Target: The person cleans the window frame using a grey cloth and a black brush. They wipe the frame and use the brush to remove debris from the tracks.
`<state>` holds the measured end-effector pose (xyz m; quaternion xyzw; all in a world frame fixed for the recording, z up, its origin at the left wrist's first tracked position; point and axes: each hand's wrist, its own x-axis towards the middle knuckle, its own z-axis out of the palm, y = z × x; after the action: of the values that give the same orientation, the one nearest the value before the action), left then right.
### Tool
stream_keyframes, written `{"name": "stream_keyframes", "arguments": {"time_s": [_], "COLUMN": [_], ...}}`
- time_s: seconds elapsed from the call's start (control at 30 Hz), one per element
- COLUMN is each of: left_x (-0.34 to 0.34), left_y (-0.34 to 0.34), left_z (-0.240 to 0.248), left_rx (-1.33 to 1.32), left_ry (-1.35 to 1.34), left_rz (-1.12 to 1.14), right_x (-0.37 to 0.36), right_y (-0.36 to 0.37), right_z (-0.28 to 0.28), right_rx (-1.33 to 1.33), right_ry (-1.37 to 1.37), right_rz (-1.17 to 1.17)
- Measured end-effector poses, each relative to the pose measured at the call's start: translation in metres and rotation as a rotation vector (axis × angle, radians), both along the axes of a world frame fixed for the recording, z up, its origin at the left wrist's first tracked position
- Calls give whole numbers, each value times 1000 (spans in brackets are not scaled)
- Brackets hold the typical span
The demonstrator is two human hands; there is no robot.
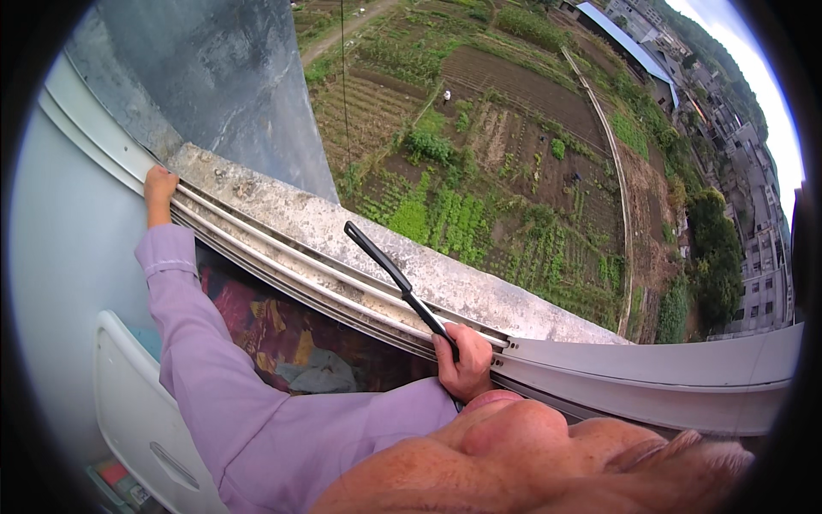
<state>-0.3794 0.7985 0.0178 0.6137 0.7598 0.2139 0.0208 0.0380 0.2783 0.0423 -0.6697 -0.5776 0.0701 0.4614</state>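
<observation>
My left hand [160, 193] is closed round the edge of the white sliding window frame [94, 128], right by the sill, with that arm stretched out. In my right hand [467, 364] is a slim black-handled tool [390, 267], gripped near its lower end. The tool slants up and left over the white window track [300, 257], its thick black end above the outer ledge. Its other end is hidden behind my hand and sleeve, so I cannot tell its exact kind. My right hand is close above the track, near the other window frame [651, 368].
A rough, stained concrete ledge [257, 184] runs outside the track, beside a grey wall [214, 77]. Beyond is a long drop to garden plots [479, 163]. Inside are a white plastic chair back [128, 385] and a dark patterned cloth [257, 313] below the track.
</observation>
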Motion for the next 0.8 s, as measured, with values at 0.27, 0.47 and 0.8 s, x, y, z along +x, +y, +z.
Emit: {"name": "stream_keyframes", "arguments": {"time_s": [0.27,0.47,0.8], "left_x": [-8,1,-20], "left_y": [7,3,27], "left_z": [0,-1,-10], "left_rx": [-69,-36,-44], "left_ry": [20,113,209], "left_rz": [54,-98,-54], "right_x": [0,-1,0], "right_y": [0,0,0], "right_z": [1,1,0], "right_rx": [0,-9,22], "right_ry": [0,3,0], "right_rz": [7,-12,7]}}
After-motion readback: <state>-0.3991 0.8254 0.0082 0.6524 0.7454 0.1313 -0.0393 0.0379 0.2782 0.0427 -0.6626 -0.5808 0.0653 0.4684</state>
